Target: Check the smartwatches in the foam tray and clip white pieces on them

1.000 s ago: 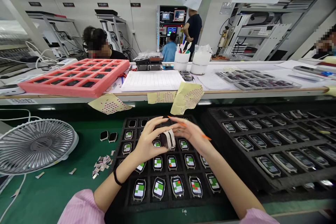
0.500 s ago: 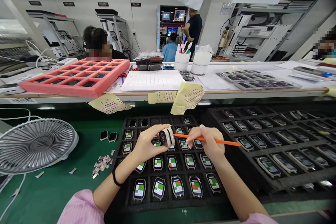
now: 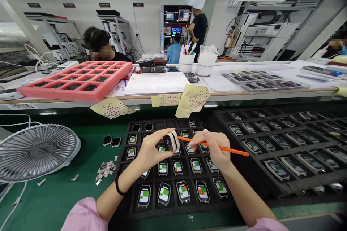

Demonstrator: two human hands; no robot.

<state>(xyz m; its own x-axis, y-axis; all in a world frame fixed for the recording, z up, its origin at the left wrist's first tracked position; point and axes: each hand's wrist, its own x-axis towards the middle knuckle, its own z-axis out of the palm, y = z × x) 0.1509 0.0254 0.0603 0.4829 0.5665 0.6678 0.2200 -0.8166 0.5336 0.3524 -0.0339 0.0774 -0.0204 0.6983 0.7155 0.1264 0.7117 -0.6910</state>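
Observation:
Between the thumb and fingers of my left hand (image 3: 152, 148) is a smartwatch body (image 3: 171, 142), raised on edge with its dark screen facing left and its pale casing toward the right. My right hand (image 3: 213, 146) grips a thin orange stick (image 3: 234, 151), like a pry tool or pen. Its tip meets or nearly meets the casing's right side; contact is hard to tell. Below both hands lies a black foam tray (image 3: 154, 209) with several watch bodies in its pockets, many showing green, white and red blocks on lit screens.
A second black tray of watches (image 3: 279, 166) stands at right. On the green mat are two loose watch screens (image 3: 112, 141), small strips (image 3: 105, 170) and a grey fan (image 3: 40, 151). The shelf above holds a pink foam tray (image 3: 65, 94) and papers (image 3: 157, 83). Other people sit or stand beyond.
The stick's outer end has dipped slightly, and my right hand has shifted a little left. The watch body stays in my left hand. The whole view has shifted slightly.

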